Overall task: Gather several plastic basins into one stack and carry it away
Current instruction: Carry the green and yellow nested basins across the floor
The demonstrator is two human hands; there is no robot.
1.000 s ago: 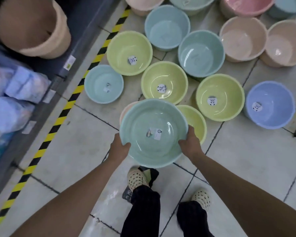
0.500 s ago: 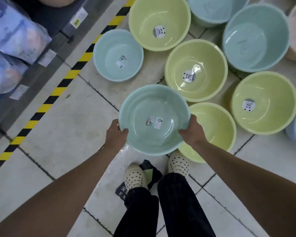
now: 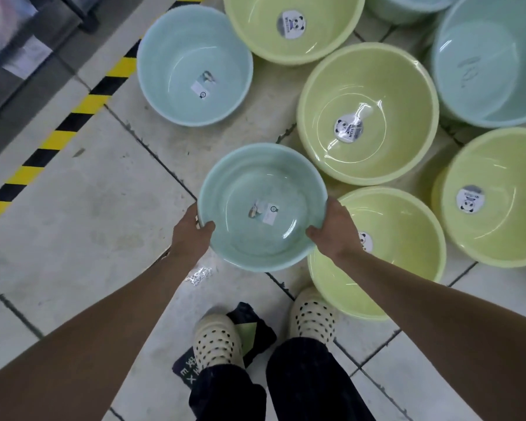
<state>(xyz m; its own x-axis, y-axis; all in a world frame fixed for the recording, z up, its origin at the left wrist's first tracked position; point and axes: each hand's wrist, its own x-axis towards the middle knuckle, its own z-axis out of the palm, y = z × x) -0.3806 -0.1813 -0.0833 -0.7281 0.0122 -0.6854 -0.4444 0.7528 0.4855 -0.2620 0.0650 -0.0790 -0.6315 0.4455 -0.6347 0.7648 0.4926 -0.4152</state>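
Item: pale green basin (image 3: 261, 205), held above the tiled floor (image 3: 82, 226) by both hands; left hand (image 3: 192, 230) and right hand (image 3: 331, 229) are clamped on opposite rims, thumbs hooked inside, the other fingers hidden under the rim. Beneath it: a yellow-green basin (image 3: 401, 238), partly covered by the right forearm, its panda sticker (image 3: 365, 241) half hidden. Nearby: light blue basin (image 3: 195, 62); further basins cut off at top and right edges.

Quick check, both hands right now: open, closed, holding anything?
Left hand: closed on the left rim of the teal basin.
Right hand: closed on the right rim of the same basin.
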